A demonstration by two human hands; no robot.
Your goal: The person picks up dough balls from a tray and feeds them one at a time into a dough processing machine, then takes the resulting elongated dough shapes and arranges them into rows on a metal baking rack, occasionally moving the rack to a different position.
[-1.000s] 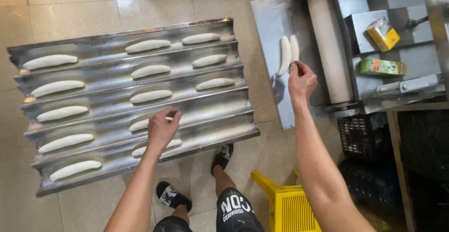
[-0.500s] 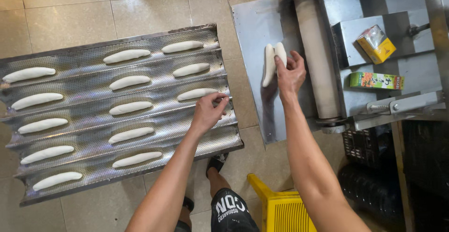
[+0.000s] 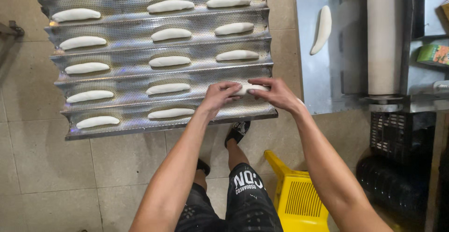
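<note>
The rolling machine (image 3: pixel 374 40) at three o'clock runs off the top and right edges, so its full shape is lost to me; its long pale roller (image 3: pixel 384 35) is cut at the top, and a green carton (image 3: pixel 435 53) on its shelf is half out of view; my own body and legs block the floor at six o'clock, and my feet are mostly hidden under the tray's near edge.

The perforated baguette tray (image 3: pixel 159 59) fills ten to twelve o'clock; its five wavy channels hold shaped dough loaves (image 3: pixel 169 34) lying lengthwise, three columns across, well apart from one another; the fourth channel's right slot holds the dough piece (image 3: pixel 247 89) I am setting down, mostly covered by my fingers so only its middle shows; the slot below it in the nearest channel is partly behind my hands and I cannot tell its contents.

On the machine's steel feed table (image 3: pixel 322 73) one more raw loaf (image 3: pixel 322 30) lies alone at one o'clock.

A yellow plastic stool (image 3: pixel 294 194) stands at five o'clock, beside my right leg.

My left hand (image 3: pixel 219 96) grips the dough piece's left end; my right hand (image 3: pixel 273 92) grips its right end, fingers curled over it.
</note>
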